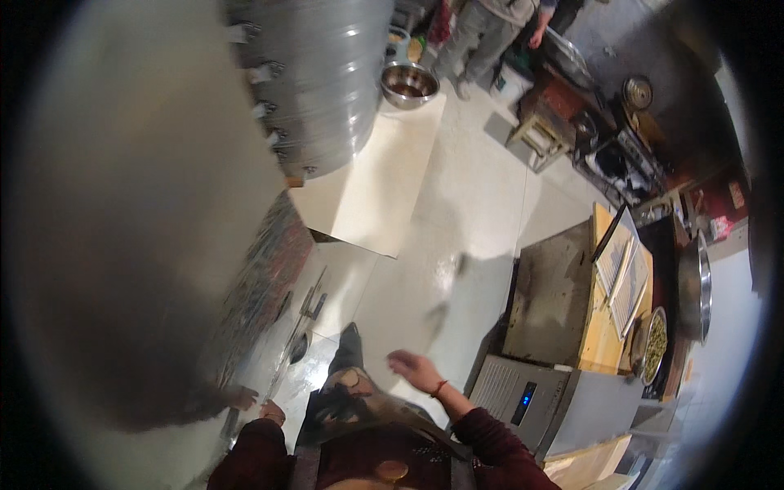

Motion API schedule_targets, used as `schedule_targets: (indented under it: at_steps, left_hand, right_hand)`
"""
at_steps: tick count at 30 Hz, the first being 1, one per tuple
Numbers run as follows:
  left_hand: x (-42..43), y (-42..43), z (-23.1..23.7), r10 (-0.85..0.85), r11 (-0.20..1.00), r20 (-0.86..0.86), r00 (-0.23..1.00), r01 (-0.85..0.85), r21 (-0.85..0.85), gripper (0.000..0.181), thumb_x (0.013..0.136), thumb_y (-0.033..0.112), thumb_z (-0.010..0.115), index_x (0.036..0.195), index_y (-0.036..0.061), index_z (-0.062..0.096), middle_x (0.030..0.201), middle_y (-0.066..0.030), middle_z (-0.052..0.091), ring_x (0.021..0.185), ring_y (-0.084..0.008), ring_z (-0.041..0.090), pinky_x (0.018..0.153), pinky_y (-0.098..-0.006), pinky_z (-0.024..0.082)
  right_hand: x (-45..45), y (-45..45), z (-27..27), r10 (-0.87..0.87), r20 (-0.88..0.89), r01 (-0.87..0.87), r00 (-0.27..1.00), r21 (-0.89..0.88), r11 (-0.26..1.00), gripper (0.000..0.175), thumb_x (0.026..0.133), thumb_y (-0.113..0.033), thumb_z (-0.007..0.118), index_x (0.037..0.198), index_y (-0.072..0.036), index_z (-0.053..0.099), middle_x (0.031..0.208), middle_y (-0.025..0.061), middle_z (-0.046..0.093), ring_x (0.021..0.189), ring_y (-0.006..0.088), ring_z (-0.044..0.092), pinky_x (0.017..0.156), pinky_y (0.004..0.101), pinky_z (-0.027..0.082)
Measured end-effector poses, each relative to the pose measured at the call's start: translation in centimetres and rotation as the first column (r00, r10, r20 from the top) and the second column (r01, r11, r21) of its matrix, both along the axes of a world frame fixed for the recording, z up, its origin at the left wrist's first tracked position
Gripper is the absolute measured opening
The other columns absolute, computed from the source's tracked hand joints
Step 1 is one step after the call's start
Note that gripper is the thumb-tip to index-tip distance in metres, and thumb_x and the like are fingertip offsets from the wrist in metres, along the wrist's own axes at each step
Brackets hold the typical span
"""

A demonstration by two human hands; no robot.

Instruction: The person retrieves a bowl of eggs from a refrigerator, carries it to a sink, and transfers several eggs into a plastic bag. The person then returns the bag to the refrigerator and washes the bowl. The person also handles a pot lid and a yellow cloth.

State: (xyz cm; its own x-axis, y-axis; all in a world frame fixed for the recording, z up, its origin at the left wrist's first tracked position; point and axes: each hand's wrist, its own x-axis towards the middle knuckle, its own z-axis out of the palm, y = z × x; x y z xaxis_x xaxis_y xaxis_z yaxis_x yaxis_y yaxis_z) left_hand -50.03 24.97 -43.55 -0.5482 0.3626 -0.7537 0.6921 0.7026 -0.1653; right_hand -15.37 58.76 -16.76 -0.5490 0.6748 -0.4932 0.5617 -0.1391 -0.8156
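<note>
My right hand (418, 371) hangs over the tiled floor in front of my apron, holding nothing, with a red cord around the wrist. Its fingers are loosely extended and a little blurred. Low on the left, my left hand (272, 413) is close to a large, shiny metal panel (141, 245), where what looks like its reflection appears. Blur hides whether those fingers grip or touch anything. A dark shoe (349, 343) shows below my patterned apron (352, 392).
Tall metal drum-like stack (318, 79) with latches rises ahead; a steel bowl (409, 86) stands by it. At right are a steel appliance (520, 392) with a lit display, a wooden board (603, 337), a slatted rack (621, 275) and a bowl of green pieces (654, 346). Another person (484, 37) stands beyond.
</note>
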Motion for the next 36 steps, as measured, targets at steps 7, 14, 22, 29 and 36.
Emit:
schedule_targets:
  at_steps: [7, 14, 22, 29, 36]
  left_hand:
    - [-0.1, 9.8, 2.7, 0.268, 0.959, 0.283, 0.921, -0.228, -0.168, 0.053, 0.082, 0.039, 0.061, 0.112, -0.0044, 0.059, 0.104, -0.0204, 0.064, 0.101, -0.0309, 0.062, 0.088, -0.0465, 0.047]
    - [7.8, 43.0, 4.6, 0.465, 0.627, 0.691, 0.554, -0.757, 0.185, 0.032, 0.083, 0.027, 0.062, 0.102, 0.0, 0.064, 0.078, -0.0064, 0.066, 0.06, -0.0152, 0.065, 0.049, -0.0273, 0.048]
    - [17.1, 75.4, 12.9, 0.289, 0.649, 0.841, 0.457, -0.74, 0.179, 0.032, 0.087, 0.029, 0.062, 0.105, 0.002, 0.06, 0.091, -0.0094, 0.066, 0.073, -0.0182, 0.066, 0.062, -0.0311, 0.053]
    - [17.9, 95.8, 16.2, 0.307, 0.377, 0.945, 0.112, -0.926, -0.012, 0.034, 0.087, 0.031, 0.066, 0.103, 0.003, 0.056, 0.094, -0.0119, 0.064, 0.081, -0.0252, 0.066, 0.07, -0.038, 0.055]
    - [14.0, 114.4, 13.5, 0.387, -0.053, 0.915, -0.113, -0.994, -0.1, 0.063, 0.084, 0.03, 0.071, 0.134, 0.0063, 0.04, 0.127, -0.0196, 0.048, 0.093, -0.0303, 0.059, 0.075, -0.0428, 0.053]
  right_hand:
    - [7.8, 8.8, -2.1, -0.469, 0.147, 0.485, 0.871, -0.099, 0.869, 0.029, 0.093, -0.021, 0.056, 0.106, 0.004, 0.062, 0.092, 0.0109, 0.068, 0.081, 0.0164, 0.066, 0.074, 0.0294, 0.053]
    - [16.3, 14.4, -3.7, -0.44, 0.401, 0.442, 0.804, 0.092, 0.892, 0.039, 0.089, -0.039, 0.056, 0.101, -0.004, 0.067, 0.084, 0.0117, 0.071, 0.081, 0.0245, 0.068, 0.075, 0.0359, 0.052]
    - [26.2, 33.5, -3.7, 0.016, 0.601, 0.105, 0.799, -0.165, 0.981, 0.051, 0.088, -0.045, 0.054, 0.12, -0.006, 0.06, 0.11, 0.0174, 0.066, 0.107, 0.0324, 0.061, 0.092, 0.0403, 0.047]
    - [28.8, 56.2, 0.4, -0.326, 0.473, 0.248, 0.819, 0.221, 0.943, 0.045, 0.089, -0.042, 0.057, 0.113, -0.005, 0.062, 0.1, 0.0159, 0.069, 0.097, 0.0321, 0.065, 0.084, 0.0404, 0.051]
    - [28.8, 71.1, -1.9, -0.208, 0.528, 0.162, 0.823, 0.132, 0.978, 0.045, 0.088, -0.044, 0.058, 0.113, -0.007, 0.063, 0.098, 0.0168, 0.069, 0.097, 0.0323, 0.065, 0.086, 0.0395, 0.05]
